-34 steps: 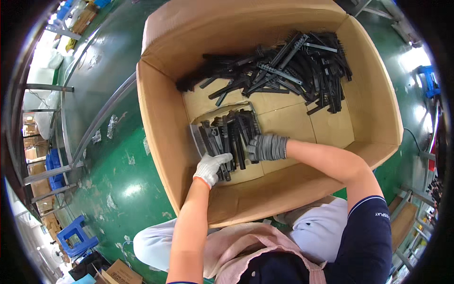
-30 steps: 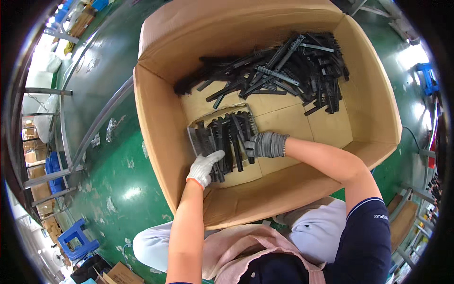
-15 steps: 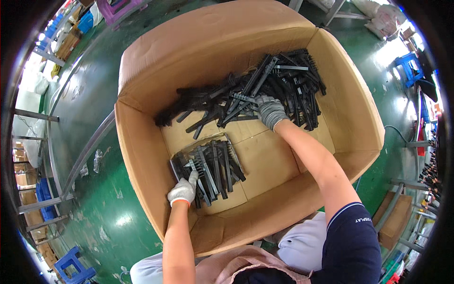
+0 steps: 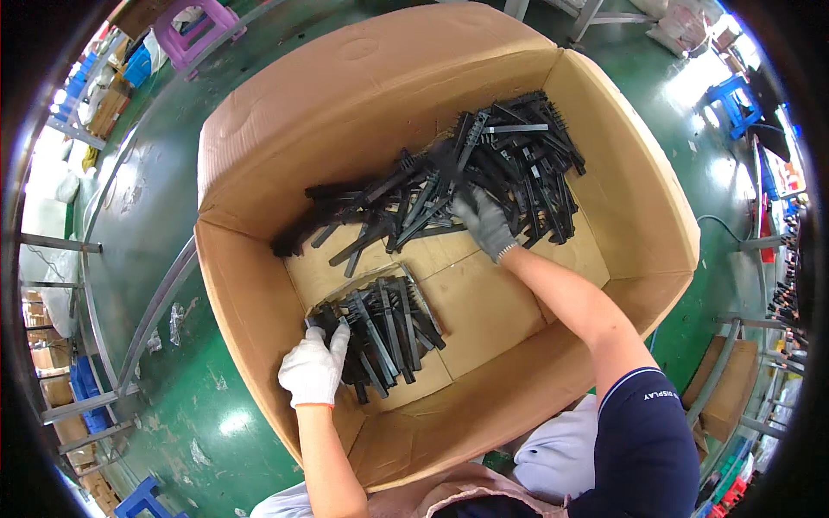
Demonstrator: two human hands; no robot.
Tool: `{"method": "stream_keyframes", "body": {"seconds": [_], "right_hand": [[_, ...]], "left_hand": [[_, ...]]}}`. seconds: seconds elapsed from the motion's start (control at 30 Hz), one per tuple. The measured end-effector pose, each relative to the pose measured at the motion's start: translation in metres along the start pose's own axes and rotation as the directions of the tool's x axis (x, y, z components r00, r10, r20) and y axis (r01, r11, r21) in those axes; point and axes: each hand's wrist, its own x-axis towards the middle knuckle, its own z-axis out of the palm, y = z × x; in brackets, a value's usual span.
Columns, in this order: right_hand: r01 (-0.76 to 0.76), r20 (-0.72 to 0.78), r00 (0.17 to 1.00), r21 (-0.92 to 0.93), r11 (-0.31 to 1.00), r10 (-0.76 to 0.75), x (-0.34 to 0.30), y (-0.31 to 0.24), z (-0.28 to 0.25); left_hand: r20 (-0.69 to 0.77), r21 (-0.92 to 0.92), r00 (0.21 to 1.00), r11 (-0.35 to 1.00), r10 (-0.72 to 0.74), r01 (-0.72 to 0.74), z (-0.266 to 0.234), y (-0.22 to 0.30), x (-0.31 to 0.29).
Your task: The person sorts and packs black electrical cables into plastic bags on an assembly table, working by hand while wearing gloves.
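My left hand (image 4: 313, 367), in a white glove, grips the left end of a row of black toothed plastic strips (image 4: 384, 332). Its thumb and fingers close around a dark piece there. The row stands side by side in a low open cardboard tray (image 4: 423, 298). My right hand (image 4: 486, 223), in a grey glove, is at the front of a loose heap of similar strips (image 4: 531, 164). A motion-blurred black strip (image 4: 446, 162) extends from its fingers, which are partly hidden. Both groups lie inside a large cardboard box (image 4: 484, 363).
The box's tall walls surround both hands, with a wide flap (image 4: 345, 60) folded outward at the back. Around it is a green floor (image 4: 207, 388). A curved metal rail (image 4: 164, 298) runs at the left, a purple stool (image 4: 194, 34) stands behind, and a blue stool (image 4: 734, 104) is at far right.
My left hand has shifted slightly left and down, its fingers now at the row's left end. My right hand has moved slightly left and down, with a blurred strip at its fingers.
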Motion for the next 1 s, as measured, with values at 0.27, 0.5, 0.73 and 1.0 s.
{"method": "stream_keyframes", "body": {"seconds": [0.27,0.5,0.73,1.0], "right_hand": [[-0.551,-0.417,0.573,0.442,0.708,0.706,0.071,0.006,0.036],[-0.343,-0.306,0.717,0.627,0.699,0.626,0.076,0.032,0.022],[-0.276,-0.304,0.835,0.490,0.827,0.459,0.029,-0.012,-0.020],[-0.100,0.359,0.920,0.602,0.792,-0.157,-0.026,-0.140,0.016]], "left_hand": [[-0.025,-0.004,0.997,0.997,0.074,-0.074,0.013,0.000,0.003],[-0.136,-0.115,0.984,0.985,0.112,-0.128,0.021,-0.010,0.008],[-0.188,-0.275,0.972,0.942,0.143,-0.192,-0.010,0.012,-0.012],[-0.342,-0.877,0.911,0.270,0.231,-0.397,-0.010,0.059,-0.041]]}}
